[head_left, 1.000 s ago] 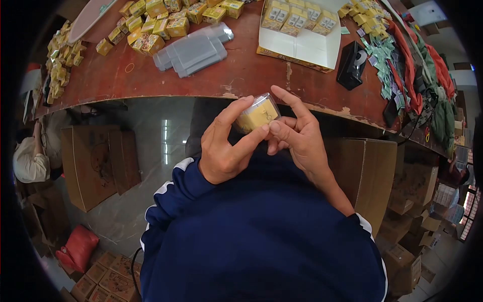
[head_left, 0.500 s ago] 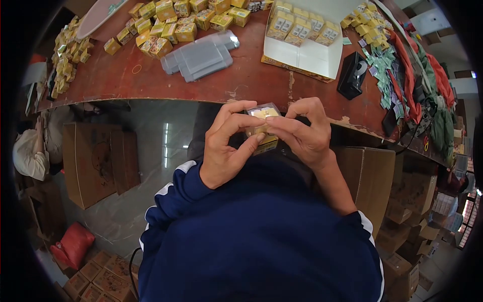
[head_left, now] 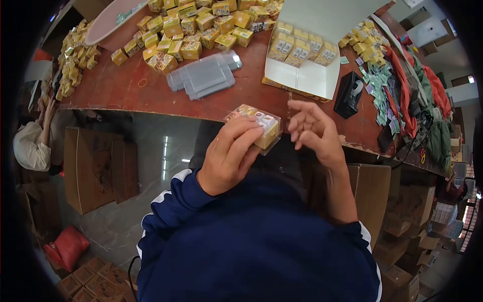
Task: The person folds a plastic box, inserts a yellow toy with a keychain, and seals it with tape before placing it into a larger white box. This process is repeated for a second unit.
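Note:
My left hand [head_left: 229,158] is wrapped round a small yellow printed box with a clear plastic cover [head_left: 270,132], tilted in front of the table edge. White panels with small pictures show on one face of it, and clear plastic stands out past its edges. Just right of the box, my right hand [head_left: 318,135] is apart from it, fingers loosely spread and holding nothing. Flat clear plastic sleeves [head_left: 204,75] lie on the table beyond my left hand. Farther right, an open white display carton [head_left: 302,80] contains several small boxes [head_left: 297,49].
Many yellow boxes [head_left: 201,25] are heaped on the red table [head_left: 126,93], beside a pink basin [head_left: 108,27]. A black tape dispenser [head_left: 349,94] and green packets [head_left: 380,85] are at the right. Cardboard cartons [head_left: 90,166] stand below. Another person's sleeve [head_left: 31,148] shows at far left.
My right hand has let go of the box and moved slightly right, its fingers spreading. The box has turned in my left hand, showing its printed face. The view has shifted slightly.

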A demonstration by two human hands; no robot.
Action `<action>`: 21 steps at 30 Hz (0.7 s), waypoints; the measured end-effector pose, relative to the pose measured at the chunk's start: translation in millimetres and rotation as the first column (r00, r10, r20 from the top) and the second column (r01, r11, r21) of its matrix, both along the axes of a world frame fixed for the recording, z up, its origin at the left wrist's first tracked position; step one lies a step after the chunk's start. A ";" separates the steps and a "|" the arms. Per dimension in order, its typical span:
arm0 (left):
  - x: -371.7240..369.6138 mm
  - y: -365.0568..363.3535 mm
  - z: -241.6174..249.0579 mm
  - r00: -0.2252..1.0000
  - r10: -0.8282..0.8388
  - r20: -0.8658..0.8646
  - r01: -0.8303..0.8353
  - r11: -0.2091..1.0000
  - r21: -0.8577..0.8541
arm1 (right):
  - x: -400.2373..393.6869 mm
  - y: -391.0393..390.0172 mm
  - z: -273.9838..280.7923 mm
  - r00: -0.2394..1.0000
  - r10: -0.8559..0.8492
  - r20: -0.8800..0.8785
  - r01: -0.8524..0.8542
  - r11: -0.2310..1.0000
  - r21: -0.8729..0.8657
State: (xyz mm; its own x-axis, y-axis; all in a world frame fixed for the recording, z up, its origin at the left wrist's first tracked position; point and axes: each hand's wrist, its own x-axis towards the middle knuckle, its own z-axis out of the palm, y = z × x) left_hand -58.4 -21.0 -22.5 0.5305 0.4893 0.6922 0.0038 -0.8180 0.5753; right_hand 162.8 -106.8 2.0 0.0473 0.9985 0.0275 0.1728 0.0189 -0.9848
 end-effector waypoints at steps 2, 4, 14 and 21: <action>7.1 7.3 -9.5 0.994 -0.023 0.104 -0.004 0.967 0.254 | 4.9 -2.4 -8.8 0.933 -0.107 -0.344 -0.001 0.954 -0.300; 13.6 8.5 -5.3 0.996 -0.043 0.084 0.013 0.941 0.337 | -13.1 -2.0 -4.6 0.945 -0.062 -0.320 -0.026 0.964 -0.264; 65.4 39.5 -22.9 0.986 -0.031 -0.164 0.091 0.924 0.372 | 84.2 32.9 44.4 0.630 -0.464 0.623 0.481 0.863 0.155; 80.6 54.9 -51.0 0.896 0.056 -0.441 0.034 0.981 0.193 | 138.6 94.8 24.0 0.174 -0.220 0.960 0.153 0.969 0.194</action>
State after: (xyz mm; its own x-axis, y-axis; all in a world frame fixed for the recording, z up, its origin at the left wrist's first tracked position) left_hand 22.2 33.9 -73.5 0.7987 0.3796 0.4669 0.2308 -0.9098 0.3450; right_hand 301.3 -12.0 26.0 0.1346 0.9603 0.2445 0.9909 -0.1314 -0.0296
